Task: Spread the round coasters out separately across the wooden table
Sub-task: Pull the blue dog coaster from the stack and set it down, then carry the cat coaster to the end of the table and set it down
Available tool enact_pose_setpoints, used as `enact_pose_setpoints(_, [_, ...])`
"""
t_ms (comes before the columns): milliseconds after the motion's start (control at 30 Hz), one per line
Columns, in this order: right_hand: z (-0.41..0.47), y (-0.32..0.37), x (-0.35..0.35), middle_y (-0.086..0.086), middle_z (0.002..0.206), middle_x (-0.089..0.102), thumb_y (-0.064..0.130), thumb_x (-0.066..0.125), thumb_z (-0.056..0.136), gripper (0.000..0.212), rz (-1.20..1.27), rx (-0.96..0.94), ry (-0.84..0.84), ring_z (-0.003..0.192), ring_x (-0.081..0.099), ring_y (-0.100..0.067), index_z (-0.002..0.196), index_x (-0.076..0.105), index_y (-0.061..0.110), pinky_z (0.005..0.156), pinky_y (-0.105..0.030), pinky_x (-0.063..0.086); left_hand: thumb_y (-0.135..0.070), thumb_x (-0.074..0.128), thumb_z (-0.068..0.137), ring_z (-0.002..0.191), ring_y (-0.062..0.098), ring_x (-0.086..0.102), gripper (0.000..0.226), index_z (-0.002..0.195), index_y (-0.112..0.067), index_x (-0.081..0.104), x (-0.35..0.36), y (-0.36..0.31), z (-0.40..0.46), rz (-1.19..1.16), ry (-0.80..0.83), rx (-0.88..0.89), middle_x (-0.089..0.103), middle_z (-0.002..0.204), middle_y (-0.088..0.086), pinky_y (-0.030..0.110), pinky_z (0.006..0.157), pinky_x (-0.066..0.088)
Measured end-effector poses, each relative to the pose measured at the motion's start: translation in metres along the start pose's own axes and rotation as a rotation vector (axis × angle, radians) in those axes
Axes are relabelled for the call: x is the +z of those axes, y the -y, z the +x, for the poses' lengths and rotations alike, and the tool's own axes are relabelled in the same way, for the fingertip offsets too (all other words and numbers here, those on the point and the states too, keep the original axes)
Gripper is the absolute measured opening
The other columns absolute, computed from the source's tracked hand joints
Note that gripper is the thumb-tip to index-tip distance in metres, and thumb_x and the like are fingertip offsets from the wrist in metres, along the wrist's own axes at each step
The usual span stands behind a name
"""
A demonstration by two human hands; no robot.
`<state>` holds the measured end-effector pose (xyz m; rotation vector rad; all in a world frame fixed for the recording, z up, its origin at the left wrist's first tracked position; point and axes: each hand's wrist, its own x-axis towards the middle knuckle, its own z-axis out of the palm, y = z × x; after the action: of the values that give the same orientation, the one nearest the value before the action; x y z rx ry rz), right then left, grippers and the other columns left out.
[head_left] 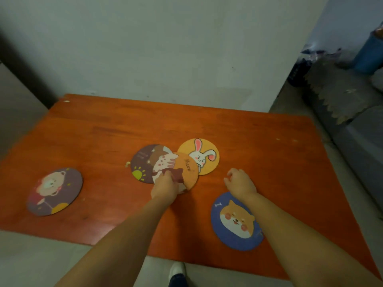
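Table point(103, 129): we are looking down on an orange wooden top whose far edge is sitting against a pale wall point(165, 48); the near edge is running under our forearms.
Open room, far: we are seeing a wide bare strip between the coasters and the wall.
Open room, left: bare wood is lying between the bear coaster point(54, 191) and the middle cluster, and the bear coaster is sitting near the left edge, apart from all others.
Open room, right: bare wood is stretching from the rabbit coaster point(202, 155) out to the right edge.
Cluster: three coasters are overlapping at mid-table; the cat coaster point(178, 168) is lying on top, covering part of the sun coaster point(141, 168) on its left and the lower left rim of the rabbit coaster.
Left hand point(165, 186): we are pinching the near edge of the cat coaster, fingers closed on it.
Right hand point(240, 183): it is hovering or resting just right of the cluster, fingers loosely curled, holding nothing.
Dog coaster point(236, 221): it is lying alone near the front edge, partly under our right wrist, clear of the cluster.
Near edge: a shoe point(177, 270) is showing on the floor just past it.
Containers: a blue bin point(369, 54) is standing off the table at far right; we cannot tell what it is holding.
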<state>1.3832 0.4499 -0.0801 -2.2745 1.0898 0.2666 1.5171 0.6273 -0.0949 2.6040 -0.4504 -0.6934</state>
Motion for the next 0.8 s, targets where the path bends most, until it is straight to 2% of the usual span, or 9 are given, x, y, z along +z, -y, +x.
enact_pose_setpoints(167, [0.033,0.054,0.027,-0.022,0.122,0.064,0.018,0.046,0.099,0.031,0.138,0.058,0.054,0.1,0.062,-0.037,0.119,0.06,-0.001,0.087,-0.043,0.053,-0.017,0.048,0.095,0.111,0.041,0.053,0.029,0.118,0.0,0.053,-0.036,0.031,0.048,0.045,-0.036,-0.061,0.055,0.124,0.023,0.053,0.087,0.049])
enact_pose_setpoints(300, [0.046,0.073,0.047,-0.031,0.107,0.07,0.015,0.047,0.098,0.03,0.235,0.143,0.027,0.074,0.056,-0.03,0.092,0.065,-0.009,0.086,-0.057,0.056,-0.029,0.053,0.094,0.12,0.043,0.05,0.049,0.134,-0.002,0.042,-0.045,0.041,0.073,-0.037,0.018,-0.14,0.051,0.133,0.024,0.055,0.095,0.047])
enact_pose_setpoints(400, [0.05,0.079,0.057,-0.028,0.104,0.072,0.012,0.047,0.097,0.03,0.31,0.224,0.024,0.084,0.067,-0.037,0.103,0.067,-0.009,0.085,-0.056,0.057,-0.026,0.052,0.095,0.103,0.04,0.059,0.054,0.139,0.0,0.036,-0.043,0.04,0.085,-0.11,0.092,-0.16,0.059,0.122,0.024,0.043,0.073,0.049])
enact_pose_setpoints(467, [0.051,0.081,0.06,-0.024,0.104,0.07,0.012,0.049,0.096,0.027,0.391,0.278,0.032,0.092,0.068,-0.038,0.104,0.066,-0.007,0.088,-0.054,0.058,-0.024,0.053,0.095,0.07,0.03,0.055,0.027,0.107,-0.001,0.057,-0.044,0.04,0.089,-0.168,0.097,-0.139,0.064,0.089,0.02,0.034,0.056,0.038])
enact_pose_setpoints(533, [0.051,0.083,0.06,-0.017,0.101,0.064,0.013,0.053,0.096,0.018,0.481,0.32,0.05,0.088,0.064,-0.031,0.102,0.064,0.0,0.088,-0.048,0.059,-0.016,0.055,0.092,0.05,0.021,0.037,0.035,0.059,-0.01,0.047,-0.045,0.042,0.094,-0.215,0.094,-0.155,0.048,0.057,0.01,0.03,0.05,0.029])
enact_pose_setpoints(567, [0.05,0.084,0.059,-0.014,0.101,0.061,0.013,0.054,0.095,0.014,0.502,0.314,0.06,0.086,0.061,-0.028,0.103,0.062,0.004,0.088,-0.046,0.06,-0.012,0.056,0.091,0.048,0.02,0.034,0.042,0.052,-0.012,0.039,-0.046,0.042,0.095,-0.214,0.113,-0.147,0.043,0.053,0.008,0.03,0.049,0.027])
enact_pose_setpoints(633, [0.048,0.083,0.054,-0.011,0.1,0.058,0.014,0.055,0.095,0.005,0.504,0.278,0.074,0.084,0.057,-0.027,0.095,0.057,0.011,0.088,-0.047,0.058,-0.009,0.055,0.09,0.052,0.023,0.038,0.043,0.052,-0.014,0.037,-0.05,0.036,0.092,-0.217,0.141,-0.12,0.044,0.056,0.009,0.032,0.052,0.03])
enact_pose_setpoints(700, [0.044,0.078,0.043,-0.013,0.094,0.057,0.016,0.053,0.096,0.012,0.513,0.27,0.05,0.083,0.056,-0.028,0.085,0.05,0.012,0.088,-0.048,0.056,-0.011,0.054,0.093,0.055,0.024,0.038,0.043,0.054,-0.015,0.038,-0.053,0.024,0.087,-0.25,0.166,-0.059,0.043,0.057,0.01,0.035,0.056,0.031])
enact_pose_setpoints(800, [0.035,0.056,0.015,-0.015,0.098,0.058,0.019,0.051,0.098,0.01,0.539,0.29,-0.023,0.084,0.057,-0.028,0.091,0.049,0.012,0.083,-0.045,0.055,-0.009,0.054,0.094,0.052,0.023,0.034,0.04,0.057,-0.01,0.039,-0.053,-0.009,0.077,-0.277,0.179,0.031,0.039,0.057,0.013,0.033,0.052,0.029])
